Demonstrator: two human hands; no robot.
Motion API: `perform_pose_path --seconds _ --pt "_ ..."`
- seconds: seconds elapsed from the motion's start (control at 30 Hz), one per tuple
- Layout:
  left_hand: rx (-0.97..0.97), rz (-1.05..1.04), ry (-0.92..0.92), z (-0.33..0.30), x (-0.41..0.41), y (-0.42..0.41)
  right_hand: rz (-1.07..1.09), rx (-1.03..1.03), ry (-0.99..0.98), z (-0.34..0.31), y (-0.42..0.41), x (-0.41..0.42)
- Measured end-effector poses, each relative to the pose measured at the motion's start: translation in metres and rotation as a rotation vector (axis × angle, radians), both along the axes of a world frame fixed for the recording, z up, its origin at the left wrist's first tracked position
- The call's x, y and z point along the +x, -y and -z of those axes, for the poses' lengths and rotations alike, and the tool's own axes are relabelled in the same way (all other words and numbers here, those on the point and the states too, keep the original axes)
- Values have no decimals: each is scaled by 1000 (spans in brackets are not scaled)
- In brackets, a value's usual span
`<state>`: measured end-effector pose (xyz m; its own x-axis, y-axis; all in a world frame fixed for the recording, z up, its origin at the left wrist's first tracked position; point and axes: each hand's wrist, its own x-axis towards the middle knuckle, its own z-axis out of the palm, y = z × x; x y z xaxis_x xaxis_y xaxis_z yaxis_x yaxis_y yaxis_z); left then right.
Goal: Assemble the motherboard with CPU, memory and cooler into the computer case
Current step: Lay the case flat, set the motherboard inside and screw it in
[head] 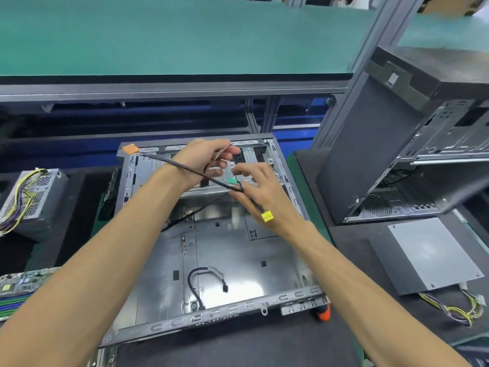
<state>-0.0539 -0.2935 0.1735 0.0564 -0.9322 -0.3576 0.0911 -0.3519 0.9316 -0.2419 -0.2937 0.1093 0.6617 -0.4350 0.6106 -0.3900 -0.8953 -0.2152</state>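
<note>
An open grey computer case (164, 266) lies flat on the dark mat in front of me, its metal floor bare. My left hand (201, 157) is over the case's far end, its fingers pinched on thin wires. My right hand (264, 197) is just to the right, holding a black cable (185, 168) that runs across my left wrist. The cable carries an orange connector (130, 148), a green one (232, 181) and a yellow one (267, 216). A short black cable (197, 279) lies loose on the case floor. The motherboard (18, 287) lies at the left edge, partly cut off.
A power supply (29, 200) with yellow wires sits at the left. A second open case (412, 165) stands tilted at the right, with another power supply (426, 255) in front of it. An orange-handled tool (324, 313) lies by the case's near right corner. A green shelf (185, 35) hangs overhead.
</note>
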Motion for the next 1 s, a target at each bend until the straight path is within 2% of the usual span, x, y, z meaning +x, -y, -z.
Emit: perform_pose_path --seconds 0.13,0.27,0.37,0.47,0.57,0.63,0.7,0.77,0.87,1.0 --pt "-31 122 32 -4 -4 4 31 -63 0 -10 8 -3" --pt "-63 -18 273 -1 -1 7 132 -110 -33 -19 5 -5" --pt "-31 -17 346 11 9 -3 220 143 4 -22 -1 -1" --pt "-8 -3 499 22 13 -15 357 557 69 -25 6 10" --pt "-105 5 702 21 11 -22 474 908 185 -30 25 20" --pt "-161 73 653 16 10 -24 518 1060 196 -30 37 24" --pt "-165 195 591 11 4 -24 558 1130 195 -29 46 27" --pt "-188 257 633 12 -5 -21 604 1165 201 -29 51 30" --pt "-264 163 732 22 -19 -16 663 1096 144 -28 54 38" --pt "-283 121 888 35 -26 -16 795 810 -9 -25 50 48"
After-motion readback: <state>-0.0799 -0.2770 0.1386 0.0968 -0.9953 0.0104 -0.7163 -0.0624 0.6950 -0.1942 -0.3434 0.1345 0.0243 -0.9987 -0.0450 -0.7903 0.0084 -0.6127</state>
